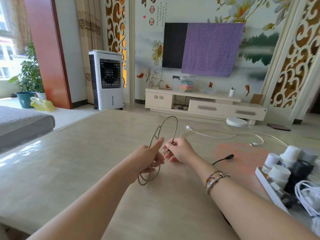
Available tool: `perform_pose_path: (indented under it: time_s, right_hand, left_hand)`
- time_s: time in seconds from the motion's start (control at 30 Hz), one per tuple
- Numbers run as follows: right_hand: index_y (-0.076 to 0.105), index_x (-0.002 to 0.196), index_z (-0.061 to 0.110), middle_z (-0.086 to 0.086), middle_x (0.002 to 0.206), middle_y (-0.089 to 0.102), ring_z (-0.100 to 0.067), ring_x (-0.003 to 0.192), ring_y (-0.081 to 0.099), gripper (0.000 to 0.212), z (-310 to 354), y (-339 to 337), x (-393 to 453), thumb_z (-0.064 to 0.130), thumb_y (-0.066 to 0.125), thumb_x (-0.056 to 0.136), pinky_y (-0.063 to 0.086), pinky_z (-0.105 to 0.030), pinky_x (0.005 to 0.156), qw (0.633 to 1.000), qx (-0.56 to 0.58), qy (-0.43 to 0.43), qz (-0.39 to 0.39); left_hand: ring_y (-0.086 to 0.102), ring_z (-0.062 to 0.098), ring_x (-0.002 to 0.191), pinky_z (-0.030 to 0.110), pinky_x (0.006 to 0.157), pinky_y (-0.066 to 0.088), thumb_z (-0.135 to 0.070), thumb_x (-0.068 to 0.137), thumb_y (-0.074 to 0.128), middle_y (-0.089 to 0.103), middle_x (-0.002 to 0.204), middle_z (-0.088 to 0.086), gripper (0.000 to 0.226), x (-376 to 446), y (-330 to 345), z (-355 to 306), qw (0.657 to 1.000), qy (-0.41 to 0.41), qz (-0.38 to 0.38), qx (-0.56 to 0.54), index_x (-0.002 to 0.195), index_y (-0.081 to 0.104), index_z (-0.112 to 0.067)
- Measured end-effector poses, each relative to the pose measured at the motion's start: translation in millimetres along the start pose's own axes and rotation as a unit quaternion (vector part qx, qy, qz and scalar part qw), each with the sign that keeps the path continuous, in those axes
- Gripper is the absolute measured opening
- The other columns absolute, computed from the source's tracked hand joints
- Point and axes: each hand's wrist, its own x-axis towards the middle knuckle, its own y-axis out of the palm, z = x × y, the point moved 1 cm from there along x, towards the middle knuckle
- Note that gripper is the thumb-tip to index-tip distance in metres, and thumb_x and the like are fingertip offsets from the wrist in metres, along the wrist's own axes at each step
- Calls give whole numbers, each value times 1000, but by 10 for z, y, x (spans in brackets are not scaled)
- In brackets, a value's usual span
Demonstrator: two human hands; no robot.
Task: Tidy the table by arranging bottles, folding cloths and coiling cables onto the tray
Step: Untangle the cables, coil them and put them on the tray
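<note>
Above the middle of the table, both hands work a beige braided cable (174, 124) wound into several loops. My left hand (152, 157) grips the bundle of loops, which stick up above it and hang below it. My right hand (180, 151) pinches a strand of the same cable right beside the left. A white tray (270, 189) at the right edge carries several white bottles (279, 174), a dark bottle (300, 172) and a coiled white cable (307, 193).
A loose white cable (225, 135) sprawls over the far right of the beige table (86, 161). A black cable end (225, 158) lies just right of my right wrist. Beyond the table are a sofa edge (22, 123) on the left and a TV stand (204, 104).
</note>
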Motion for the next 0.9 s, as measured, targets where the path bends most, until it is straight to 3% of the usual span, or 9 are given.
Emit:
perform_pose_path:
  time_s: [0.07, 0.13, 0.3, 0.43, 0.5, 0.57, 0.73, 0.8, 0.9]
  right_hand:
    - [60, 75, 10, -5, 68, 65, -15, 51, 57, 27, 5, -63, -61, 13, 46, 98, 49, -25, 47, 998, -58, -4, -5]
    - [62, 80, 8, -5, 66, 65, -14, 48, 54, 26, 30, -149, -177, 15, 44, 97, 46, -22, 48, 991, -128, -26, 9]
    - [63, 99, 13, 2, 70, 65, -8, 63, 59, 25, 155, -286, -596, 21, 39, 99, 47, -22, 62, 959, -254, -103, 75]
    - [60, 91, 24, 11, 57, 63, -9, 73, 61, 25, 190, -268, -697, 24, 37, 98, 43, -31, 85, 938, -300, -119, 124]
    - [58, 87, 24, 13, 57, 64, -2, 71, 57, 24, 212, -255, -741, 26, 38, 99, 38, -33, 89, 934, -302, -122, 148]
    - [57, 88, 20, 10, 64, 66, -1, 71, 57, 26, 245, -250, -807, 32, 38, 101, 39, -27, 80, 930, -302, -128, 167]
    - [56, 89, 21, 8, 70, 68, 1, 58, 53, 23, 267, -254, -909, 36, 42, 100, 42, -23, 63, 940, -258, -143, 170]
    - [50, 100, 21, 9, 72, 68, -4, 62, 56, 13, 246, -268, -938, 33, 49, 98, 44, -23, 63, 960, -176, -122, 182]
    - [45, 105, 20, 4, 86, 66, -7, 75, 59, 18, 179, -317, -954, 18, 56, 91, 48, -28, 71, 972, -98, -93, 192]
  left_hand:
    - [62, 16, 78, 33, 85, 52, -49, 96, 44, 66, 79, 5, 51, 23, -30, -9, 999, 18, -18, -26, 70, 64, -11]
    - [67, 18, 79, 36, 87, 51, -33, 101, 44, 66, 74, 5, 38, 30, -70, -32, 994, 26, -37, -99, 73, 58, -11]
    - [54, 14, 50, 35, 67, 59, -25, 101, 46, 48, 59, 2, 27, -2, -100, -71, 972, 32, -53, -226, 81, 52, -8]
    - [47, 10, 50, 29, 59, 56, -34, 93, 59, 43, 65, 0, 27, -104, 6, -101, 975, 42, -35, -216, 95, 60, -7]
    - [48, 9, 51, 27, 60, 55, -37, 87, 67, 45, 73, 1, 34, -147, 53, -112, 978, 49, -19, -204, 106, 63, -9]
    - [47, 9, 49, 26, 58, 55, -35, 83, 72, 45, 78, 2, 37, -171, 72, -126, 979, 60, -10, -196, 111, 64, -11]
    - [46, 9, 48, 25, 56, 53, -21, 85, 72, 47, 63, -3, 22, -188, 80, -152, 980, 71, -4, -184, 101, 70, -6]
    - [47, 9, 47, 25, 57, 54, -19, 85, 72, 49, 63, -2, 20, -186, 87, -151, 979, 60, -3, -194, 99, 70, -5]
    - [47, 9, 49, 23, 57, 56, -17, 84, 72, 50, 67, -1, 22, -184, 89, -143, 974, 37, -3, -223, 101, 69, -2]
